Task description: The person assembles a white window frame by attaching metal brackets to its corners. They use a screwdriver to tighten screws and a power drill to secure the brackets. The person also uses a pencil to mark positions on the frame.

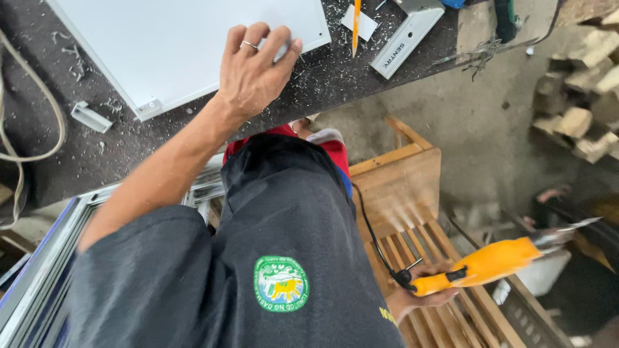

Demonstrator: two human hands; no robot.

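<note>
My left hand (255, 67), with a ring on one finger, rests flat on the near corner of a white panel (174, 45) lying on a dark worktable (335, 71). Low at my right side, my right hand (422, 298) grips the handle of an orange corded power drill (490, 264), its bit pointing right and blurred. The drill hangs above a wooden slatted chair (412, 212). A black cord runs from the drill up along my dark shirt.
Metal shavings cover the table. An orange pencil (356, 26), a grey metal channel piece (406, 35) and a small bracket (90, 117) lie on it. Aluminium frames (39, 277) lean at lower left. Stone blocks (583, 90) pile at right on the concrete floor.
</note>
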